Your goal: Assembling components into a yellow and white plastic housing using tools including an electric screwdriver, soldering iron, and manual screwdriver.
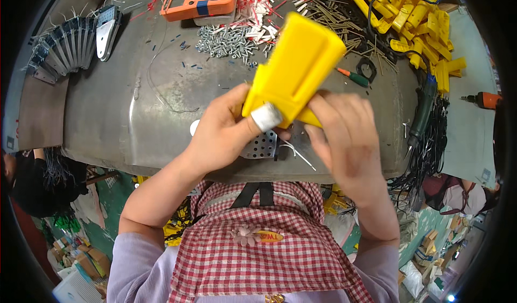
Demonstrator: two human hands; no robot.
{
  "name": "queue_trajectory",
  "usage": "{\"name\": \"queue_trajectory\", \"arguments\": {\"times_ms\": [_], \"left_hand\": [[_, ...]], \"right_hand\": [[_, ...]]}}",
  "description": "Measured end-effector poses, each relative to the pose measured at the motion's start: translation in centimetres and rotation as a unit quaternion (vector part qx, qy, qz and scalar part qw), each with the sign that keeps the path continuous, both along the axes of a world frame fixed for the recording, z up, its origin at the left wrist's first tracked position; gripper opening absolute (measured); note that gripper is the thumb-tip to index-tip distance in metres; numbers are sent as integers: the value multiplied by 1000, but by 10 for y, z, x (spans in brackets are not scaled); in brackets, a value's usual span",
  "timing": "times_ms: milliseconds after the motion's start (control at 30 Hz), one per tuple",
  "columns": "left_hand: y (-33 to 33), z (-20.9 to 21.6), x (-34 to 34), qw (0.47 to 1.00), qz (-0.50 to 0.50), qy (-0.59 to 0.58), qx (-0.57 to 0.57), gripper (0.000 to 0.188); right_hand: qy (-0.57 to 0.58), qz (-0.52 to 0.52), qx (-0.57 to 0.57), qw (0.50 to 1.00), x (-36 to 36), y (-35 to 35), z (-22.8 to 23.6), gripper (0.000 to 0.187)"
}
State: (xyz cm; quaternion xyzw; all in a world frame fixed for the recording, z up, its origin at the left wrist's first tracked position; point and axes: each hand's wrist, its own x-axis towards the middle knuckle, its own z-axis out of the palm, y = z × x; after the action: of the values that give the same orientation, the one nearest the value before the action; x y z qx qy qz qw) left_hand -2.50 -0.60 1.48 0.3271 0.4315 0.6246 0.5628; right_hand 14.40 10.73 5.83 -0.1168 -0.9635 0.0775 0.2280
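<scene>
A yellow plastic housing point(307, 55) is held up, tilted, above the near part of the metal table. My left hand point(218, 130) grips its lower left end, with a white-wrapped thumb pressed on the front. At the lower right, my right hand point(347, 133) has its fingers closed around a narrow yellow part by the housing. Beneath the hands shows a perforated metal plate point(261, 145), with white wires point(299, 155) beside it. The housing and hands partly hide this plate, so I cannot tell whether it joins the housing.
Screws point(223, 42) lie in a heap behind the hands, near an orange meter point(199, 1). Yellow housings point(425, 17) pile up at the far right. A green-handled screwdriver point(355, 78) and a corded dark tool point(424, 112) lie right. Metal-bladed parts point(67, 42) line the left.
</scene>
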Motion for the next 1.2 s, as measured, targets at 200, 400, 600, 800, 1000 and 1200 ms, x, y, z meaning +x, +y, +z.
{"name": "queue_trajectory", "arguments": {"times_ms": [200, 400, 600, 800, 1000, 1200], "left_hand": [[-8, -6, -2, 986, 7, 154, 59, 68], [-10, -42, -2, 830, -38, 545, 114, 69], [-3, -21, 4, 771, -43, 631, 72, 67], [-1, -25, 2, 770, -24, 631, 86, 67], [-2, -23, 4, 775, -24, 625, 89, 68], [-2, -24, 2, 779, -34, 620, 82, 71]], "right_hand": [[-5, 7, 51, 999, -9, 13, 41, 41], [61, 188, -140, 970, 11, -10, -16, 38], [-35, 13, -149, 988, 66, -6, -63, 46], [-76, 20, -163, 984, 61, 3, -42, 50], [-115, -39, -44, 992, 69, 15, -57, 53], [-137, -20, -19, 990, 46, 12, -13, 51]]}}
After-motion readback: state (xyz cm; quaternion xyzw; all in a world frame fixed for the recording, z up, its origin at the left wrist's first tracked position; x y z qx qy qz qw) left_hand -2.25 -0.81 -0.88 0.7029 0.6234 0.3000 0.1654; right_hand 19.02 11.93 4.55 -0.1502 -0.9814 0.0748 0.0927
